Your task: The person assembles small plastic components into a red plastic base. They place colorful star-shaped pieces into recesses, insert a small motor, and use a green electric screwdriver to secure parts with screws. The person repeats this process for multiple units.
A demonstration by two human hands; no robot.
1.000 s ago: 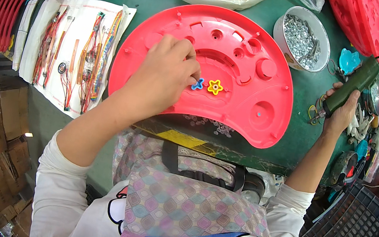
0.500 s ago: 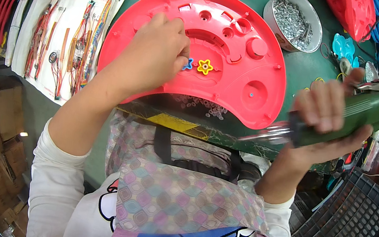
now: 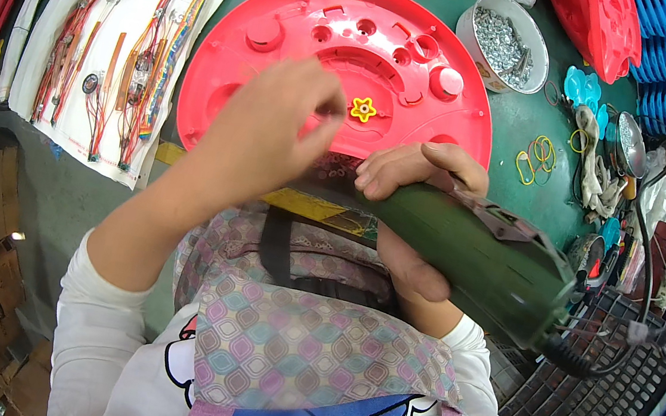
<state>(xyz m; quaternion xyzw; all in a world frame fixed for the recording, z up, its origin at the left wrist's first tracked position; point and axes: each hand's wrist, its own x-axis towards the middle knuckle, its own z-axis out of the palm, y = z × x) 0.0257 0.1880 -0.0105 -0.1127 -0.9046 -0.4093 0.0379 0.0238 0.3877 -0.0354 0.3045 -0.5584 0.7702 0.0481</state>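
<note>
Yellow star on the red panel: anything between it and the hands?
Left hand: nothing visible, just bare red panel up to the yellow star. Right hand, around the green power tool: the panel's near edge lies between.

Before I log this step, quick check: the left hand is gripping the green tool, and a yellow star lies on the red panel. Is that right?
Not quite: the hand is wrong. The head view shows the right hand gripping the green tool. A yellow star does lie on the red panel.
</note>
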